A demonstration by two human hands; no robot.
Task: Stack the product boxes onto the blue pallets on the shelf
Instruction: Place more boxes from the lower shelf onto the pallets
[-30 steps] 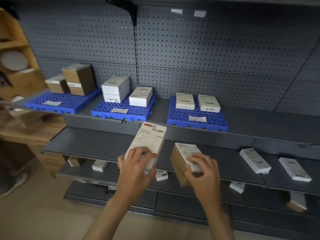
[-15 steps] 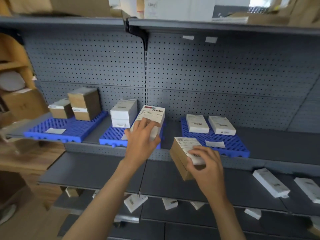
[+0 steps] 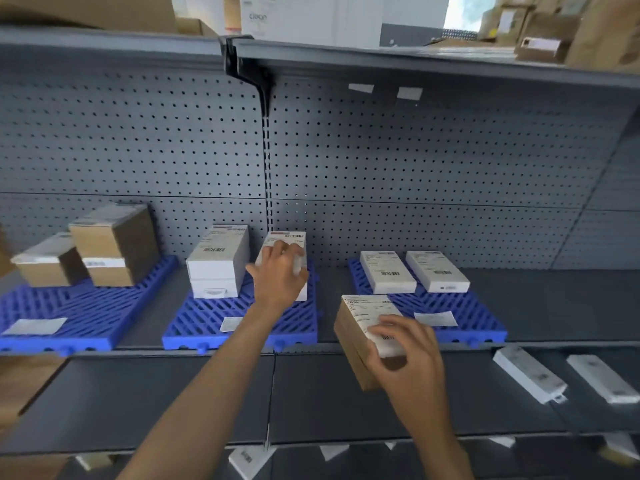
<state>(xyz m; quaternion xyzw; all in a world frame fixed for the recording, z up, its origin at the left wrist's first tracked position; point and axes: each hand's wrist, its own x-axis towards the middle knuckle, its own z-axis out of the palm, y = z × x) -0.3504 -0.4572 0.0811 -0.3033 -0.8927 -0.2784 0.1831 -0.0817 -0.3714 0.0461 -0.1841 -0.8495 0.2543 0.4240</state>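
Three blue pallets stand on the grey shelf: the left pallet [image 3: 83, 317] bears brown boxes [image 3: 114, 244], the middle pallet [image 3: 207, 323] a white stack [image 3: 218, 261], the right pallet [image 3: 474, 317] two flat white boxes [image 3: 386, 271]. My left hand [image 3: 278, 275] grips a white labelled box [image 3: 289, 242] on top of another white box on the middle pallet, right of the white stack. My right hand [image 3: 405, 351] holds a brown box with a white label [image 3: 360, 327] in front of the right pallet's left corner.
The lower shelf [image 3: 173, 393] carries two long white boxes [image 3: 530, 374] at the right. Small boxes and tags lie on the shelf below. A perforated back panel [image 3: 415, 161] closes the rear. Cardboard cartons sit on the top shelf [image 3: 415, 53].
My left hand has carried the white box up and forward onto the box on the middle pallet. My right hand with the brown box has risen toward the right pallet.
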